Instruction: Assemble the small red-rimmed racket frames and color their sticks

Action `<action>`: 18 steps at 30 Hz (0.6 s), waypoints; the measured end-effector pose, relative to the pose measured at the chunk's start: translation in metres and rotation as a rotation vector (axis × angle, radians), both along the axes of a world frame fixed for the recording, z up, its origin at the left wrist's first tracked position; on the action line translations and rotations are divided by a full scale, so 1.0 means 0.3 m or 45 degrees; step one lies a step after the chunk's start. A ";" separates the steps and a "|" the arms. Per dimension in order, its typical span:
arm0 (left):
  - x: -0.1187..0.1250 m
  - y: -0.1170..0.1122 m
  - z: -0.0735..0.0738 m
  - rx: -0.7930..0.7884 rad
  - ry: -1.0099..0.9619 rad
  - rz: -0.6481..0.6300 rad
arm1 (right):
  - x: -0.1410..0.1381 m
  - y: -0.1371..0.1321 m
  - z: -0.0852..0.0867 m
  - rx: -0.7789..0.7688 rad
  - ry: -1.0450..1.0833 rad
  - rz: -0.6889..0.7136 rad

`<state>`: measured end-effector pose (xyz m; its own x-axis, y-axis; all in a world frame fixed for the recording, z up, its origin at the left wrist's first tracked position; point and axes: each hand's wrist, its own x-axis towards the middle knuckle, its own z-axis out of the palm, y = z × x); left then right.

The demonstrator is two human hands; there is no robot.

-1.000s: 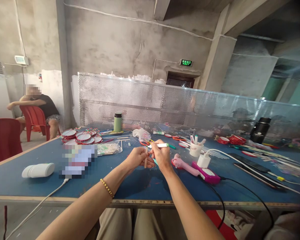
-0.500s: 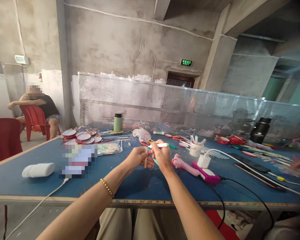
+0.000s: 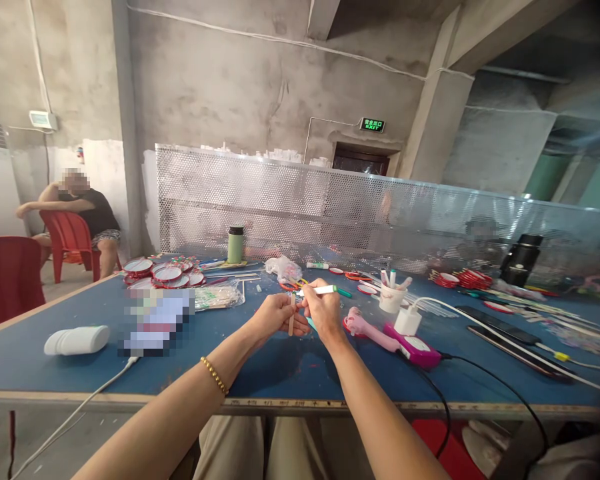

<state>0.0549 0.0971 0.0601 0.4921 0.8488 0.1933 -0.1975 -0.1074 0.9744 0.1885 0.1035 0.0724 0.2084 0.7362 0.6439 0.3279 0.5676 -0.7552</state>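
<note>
Wooden craft stick (image 3: 291,321): held over the worktop (image 3: 280,373), midway between the forearms and slightly beyond the near edge. Long axis running almost straight from 12 to 6 o'clock, with a faint lean of the lower end toward 7. Lower end pointing back at the person's lap, upper end close to the pen tip.

Left hand (image 3: 274,315): closed on the stick in a pinch, thumb toward 9 o'clock, fingertips showing behind and beyond toward 4. Right hand (image 3: 323,309): curled in a writing grip around a white marker (image 3: 320,291). Marker's long axis lying nearly crosswise, tip aimed at 9 o'clock toward the stick's upper part, green end at 3. Cannot tell contact from a narrow gap at the tip.

Around the two hands: at 11 o'clock, a crumpled clear plastic bag (image 3: 283,269); at 10, a green bottle with a black lid (image 3: 235,247); between 9 and 10, a clear packet of wooden sticks (image 3: 220,297) and, farther out, a pile of red-rimmed discs (image 3: 167,274). Just above 3 o'clock, a white cup of markers (image 3: 391,300); between 3 and 4, a pink handheld device (image 3: 373,331) beside a magenta power block (image 3: 420,353).
</note>
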 end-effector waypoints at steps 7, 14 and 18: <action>-0.002 0.004 -0.004 0.007 -0.001 -0.008 | -0.003 -0.006 0.005 -0.005 -0.006 -0.009; 0.000 -0.003 0.006 -0.002 0.004 0.010 | -0.005 -0.009 0.007 -0.017 0.009 -0.008; -0.001 -0.003 0.006 0.006 -0.001 0.005 | -0.005 -0.005 0.004 -0.003 -0.005 -0.006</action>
